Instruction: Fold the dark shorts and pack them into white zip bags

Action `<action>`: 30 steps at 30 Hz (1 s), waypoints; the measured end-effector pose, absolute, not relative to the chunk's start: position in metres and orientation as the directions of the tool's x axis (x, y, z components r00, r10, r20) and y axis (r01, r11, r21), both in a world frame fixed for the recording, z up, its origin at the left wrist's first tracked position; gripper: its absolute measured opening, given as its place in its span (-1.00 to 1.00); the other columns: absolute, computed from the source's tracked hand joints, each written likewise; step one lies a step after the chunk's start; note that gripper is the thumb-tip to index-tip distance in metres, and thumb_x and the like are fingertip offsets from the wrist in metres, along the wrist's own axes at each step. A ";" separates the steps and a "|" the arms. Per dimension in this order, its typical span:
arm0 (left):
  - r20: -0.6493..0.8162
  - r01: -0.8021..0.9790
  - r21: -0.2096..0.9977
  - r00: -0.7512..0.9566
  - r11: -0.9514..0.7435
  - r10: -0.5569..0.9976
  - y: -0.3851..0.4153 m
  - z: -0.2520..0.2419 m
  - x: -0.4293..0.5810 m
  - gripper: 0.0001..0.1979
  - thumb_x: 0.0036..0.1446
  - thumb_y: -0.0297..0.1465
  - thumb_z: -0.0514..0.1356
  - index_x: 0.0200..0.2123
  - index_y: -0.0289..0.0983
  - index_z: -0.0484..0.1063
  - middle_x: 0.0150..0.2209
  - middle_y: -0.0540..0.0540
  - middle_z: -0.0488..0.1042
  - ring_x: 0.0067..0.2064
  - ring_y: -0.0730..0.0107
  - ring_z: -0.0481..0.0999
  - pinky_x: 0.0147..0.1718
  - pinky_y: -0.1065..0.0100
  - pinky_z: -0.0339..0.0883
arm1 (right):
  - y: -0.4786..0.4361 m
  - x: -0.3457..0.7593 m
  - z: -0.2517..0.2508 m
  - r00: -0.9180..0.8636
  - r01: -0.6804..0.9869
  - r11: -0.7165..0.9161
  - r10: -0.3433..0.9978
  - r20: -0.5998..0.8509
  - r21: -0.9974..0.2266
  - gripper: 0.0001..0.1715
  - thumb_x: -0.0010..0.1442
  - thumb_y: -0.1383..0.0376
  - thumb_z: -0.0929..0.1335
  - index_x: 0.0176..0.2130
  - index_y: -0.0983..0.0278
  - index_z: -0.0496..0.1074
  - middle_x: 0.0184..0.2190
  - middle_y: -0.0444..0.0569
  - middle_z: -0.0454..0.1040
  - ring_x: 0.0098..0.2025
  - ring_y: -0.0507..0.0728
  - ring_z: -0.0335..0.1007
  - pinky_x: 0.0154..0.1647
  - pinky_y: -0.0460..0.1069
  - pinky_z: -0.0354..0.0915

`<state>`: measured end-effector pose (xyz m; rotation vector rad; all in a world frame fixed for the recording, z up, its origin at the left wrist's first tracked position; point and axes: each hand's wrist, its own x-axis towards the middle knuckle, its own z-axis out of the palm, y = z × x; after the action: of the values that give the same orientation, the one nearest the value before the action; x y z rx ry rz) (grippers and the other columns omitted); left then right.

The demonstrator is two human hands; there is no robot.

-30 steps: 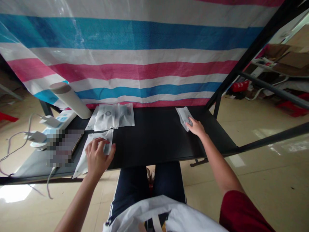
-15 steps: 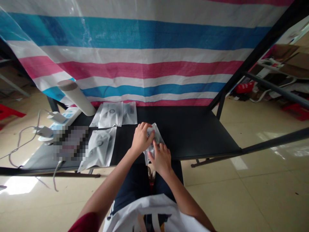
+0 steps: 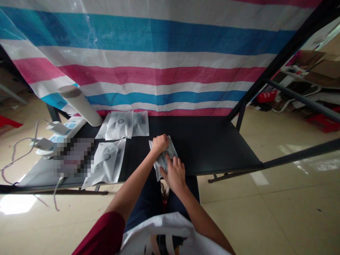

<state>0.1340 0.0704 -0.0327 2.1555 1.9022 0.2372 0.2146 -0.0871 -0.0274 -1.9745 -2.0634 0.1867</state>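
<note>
A small grey-white plastic pouch [image 3: 166, 158] with printed lettering lies near the front edge of the black table [image 3: 212, 145]. My left hand [image 3: 159, 143] is closed on the pouch's far end, fingers curled over it. My right hand [image 3: 174, 172] lies on the pouch's near end, fingers stretched and pressing down on it. Both hands meet over this one pouch at the middle of the table front.
Another pouch [image 3: 106, 163] lies at the front left, and a few more pouches [image 3: 122, 124] sit at the back left. A cardboard tube [image 3: 79, 104] leans at the back left. A power strip with chargers [image 3: 57, 132] sits at the left. A striped tarp [image 3: 159, 56] hangs behind.
My right hand carried the pouch from the table's right side to the front middle. My left hand left the front-left pouch and joined it on the pouch, now gripping its far end.
</note>
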 end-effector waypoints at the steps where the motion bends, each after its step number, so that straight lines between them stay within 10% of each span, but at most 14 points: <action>1: -0.053 0.947 0.301 0.138 -0.116 0.989 0.071 -0.034 0.132 -0.65 0.34 -0.30 -0.10 -0.13 -0.24 0.46 -0.17 -0.21 0.58 -0.10 0.14 0.56 -0.13 0.24 0.30 | -0.086 0.216 -0.029 -0.034 0.952 0.069 0.992 0.123 -0.297 -0.30 0.24 0.02 0.33 0.27 0.22 0.24 -0.08 0.15 0.39 -0.03 0.32 0.30 -0.06 0.17 0.27; 11: -0.034 0.926 0.340 0.185 -0.163 0.982 0.062 -0.032 0.126 -0.65 0.36 -0.27 -0.11 -0.09 -0.17 0.45 -0.16 -0.16 0.58 -0.13 0.22 0.57 -0.20 0.33 0.29 | 0.018 0.253 -0.061 0.115 0.688 0.119 0.956 0.269 -0.716 -0.61 0.38 0.18 0.16 0.02 0.36 0.35 -0.11 0.14 0.49 -0.12 0.16 0.44 -0.10 -0.02 0.28; 30: -0.020 0.920 0.373 0.137 -0.120 0.990 0.059 -0.034 0.126 -0.60 0.37 -0.23 -0.15 -0.11 -0.16 0.46 -0.19 -0.19 0.58 -0.17 0.17 0.57 -0.27 0.30 0.30 | 0.039 0.262 -0.059 -0.001 0.701 0.067 0.996 0.093 -0.710 -0.55 0.35 0.17 0.21 -0.46 0.30 0.44 -0.51 0.04 0.51 -0.45 0.09 0.40 -0.45 -0.08 0.01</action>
<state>0.1261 0.0590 -0.0342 2.1242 1.8569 0.3375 0.2616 0.0393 -0.0589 -1.6917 -1.7608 0.6443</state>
